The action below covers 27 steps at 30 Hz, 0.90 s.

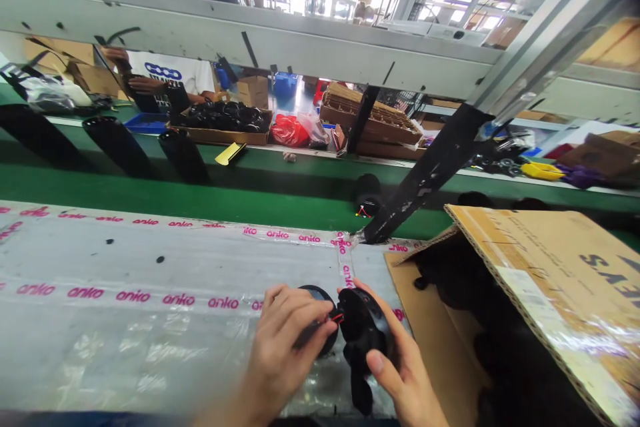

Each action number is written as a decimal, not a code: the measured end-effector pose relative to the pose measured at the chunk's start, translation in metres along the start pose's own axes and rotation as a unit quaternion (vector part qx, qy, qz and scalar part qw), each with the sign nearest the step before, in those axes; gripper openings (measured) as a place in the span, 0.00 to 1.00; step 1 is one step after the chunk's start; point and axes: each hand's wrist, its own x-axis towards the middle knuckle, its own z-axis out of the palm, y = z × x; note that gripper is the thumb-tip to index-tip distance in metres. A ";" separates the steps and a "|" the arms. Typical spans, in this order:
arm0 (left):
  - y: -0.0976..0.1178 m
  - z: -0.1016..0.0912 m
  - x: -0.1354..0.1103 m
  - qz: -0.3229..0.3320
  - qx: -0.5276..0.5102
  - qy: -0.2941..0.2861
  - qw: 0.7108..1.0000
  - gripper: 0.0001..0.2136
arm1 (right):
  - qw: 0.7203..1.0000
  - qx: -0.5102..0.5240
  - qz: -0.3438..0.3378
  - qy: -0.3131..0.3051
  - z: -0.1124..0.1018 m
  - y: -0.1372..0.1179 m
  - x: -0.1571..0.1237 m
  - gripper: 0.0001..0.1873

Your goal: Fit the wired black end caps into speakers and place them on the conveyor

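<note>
Carton (pixel 550 280) | black parts (pixel 450 273) inside | left fingers (pixel 313 313) pinch red wire (pixel 337 317) | right fingers (pixel 383 367) grip black plastic part (pixel 361 333)

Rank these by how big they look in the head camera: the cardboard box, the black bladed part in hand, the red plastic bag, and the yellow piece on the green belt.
1. Cardboard box
2. Black bladed part and red plastic bag: unsure, since the part is much nearer the camera
3. Yellow piece

The left hand (pixel 285 340) curls its fingers toward the right hand (pixel 400 373), whose thumb presses forward, very near.
</note>
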 end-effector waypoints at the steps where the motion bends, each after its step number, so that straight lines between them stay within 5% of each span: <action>1: 0.000 0.001 -0.001 0.014 0.000 -0.008 1.000 0.12 | 1.000 0.004 0.001 0.004 0.000 0.000 0.000 0.39; 18: 0.016 -0.018 0.025 0.029 0.060 -0.124 0.990 0.09 | 0.999 -0.020 -0.036 -0.024 -0.004 -0.010 -0.003 0.39; 27: -0.001 -0.012 0.022 -0.015 -0.038 -0.132 0.990 0.03 | 0.998 -0.032 -0.053 -0.006 -0.007 -0.011 0.001 0.39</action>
